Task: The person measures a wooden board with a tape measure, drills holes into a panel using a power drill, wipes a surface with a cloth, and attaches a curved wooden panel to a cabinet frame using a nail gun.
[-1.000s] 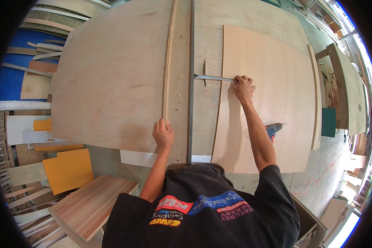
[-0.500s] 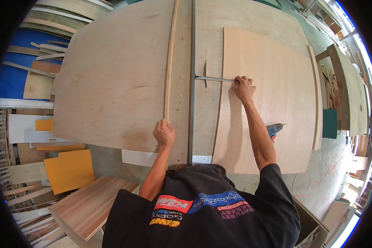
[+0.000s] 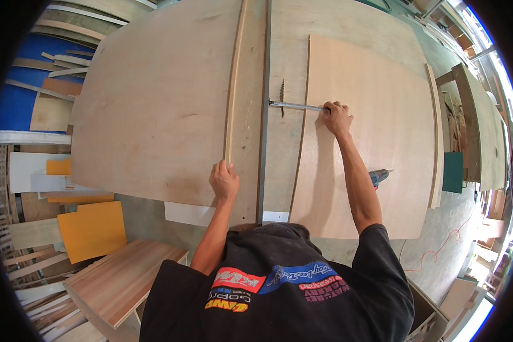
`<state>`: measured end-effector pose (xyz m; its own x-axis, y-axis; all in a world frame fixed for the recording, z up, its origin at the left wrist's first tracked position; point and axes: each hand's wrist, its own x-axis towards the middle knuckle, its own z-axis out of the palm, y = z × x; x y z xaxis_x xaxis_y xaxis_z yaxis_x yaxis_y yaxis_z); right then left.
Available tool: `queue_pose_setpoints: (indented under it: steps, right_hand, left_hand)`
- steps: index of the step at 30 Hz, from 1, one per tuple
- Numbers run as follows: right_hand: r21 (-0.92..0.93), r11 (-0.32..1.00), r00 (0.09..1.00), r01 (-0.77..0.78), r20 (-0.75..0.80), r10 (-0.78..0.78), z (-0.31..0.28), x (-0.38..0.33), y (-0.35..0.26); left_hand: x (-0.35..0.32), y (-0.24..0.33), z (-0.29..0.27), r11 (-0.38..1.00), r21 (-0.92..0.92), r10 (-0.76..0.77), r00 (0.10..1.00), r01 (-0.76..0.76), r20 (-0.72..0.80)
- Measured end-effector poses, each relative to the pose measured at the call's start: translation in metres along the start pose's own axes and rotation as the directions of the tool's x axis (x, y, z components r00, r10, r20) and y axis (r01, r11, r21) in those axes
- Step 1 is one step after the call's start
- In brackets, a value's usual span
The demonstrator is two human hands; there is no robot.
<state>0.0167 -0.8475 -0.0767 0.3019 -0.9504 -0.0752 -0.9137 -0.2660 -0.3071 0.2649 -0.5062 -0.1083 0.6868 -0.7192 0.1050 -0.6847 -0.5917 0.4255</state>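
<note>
Head view: tape measure left of right hand

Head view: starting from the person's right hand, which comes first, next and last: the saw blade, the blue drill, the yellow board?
From the right hand:
1. Saw blade, just to its left.
2. Blue drill, below it by the forearm.
3. Yellow board, far lower left on the floor.

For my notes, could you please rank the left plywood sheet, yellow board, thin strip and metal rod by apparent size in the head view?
1. left plywood sheet
2. yellow board
3. thin strip
4. metal rod
</note>
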Motion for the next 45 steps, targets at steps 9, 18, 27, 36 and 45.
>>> queue_pose_setpoints:
  steps: [9, 18, 27, 36, 45]
  right_hand:
    - [-0.020, 0.999, 0.999, 0.029, -0.022, -0.030, 0.003, -0.001, 0.002]
    - [0.008, 0.998, 0.996, 0.058, -0.064, -0.057, 0.007, -0.004, 0.006]
    - [-0.011, 0.997, 0.991, 0.081, -0.110, -0.082, 0.012, -0.004, 0.007]
    - [-0.032, 0.998, 0.986, 0.063, -0.154, -0.067, 0.015, -0.005, 0.003]
    - [-0.003, 0.997, 0.982, 0.073, -0.177, -0.072, 0.018, -0.007, 0.006]
  left_hand:
    - [0.003, -0.009, 0.001, 0.999, -0.050, -0.001, 1.000, 0.001, 0.001]
    - [0.005, -0.014, -0.002, 0.993, -0.114, -0.017, 0.998, 0.023, 0.058]
    - [0.007, -0.013, 0.000, 0.979, -0.186, -0.066, 0.996, 0.078, 0.067]
    - [0.004, -0.014, 0.009, 0.985, -0.161, 0.061, 0.998, -0.064, -0.024]
    - [0.004, -0.008, 0.010, 0.988, -0.135, 0.083, 0.996, -0.080, 0.015]
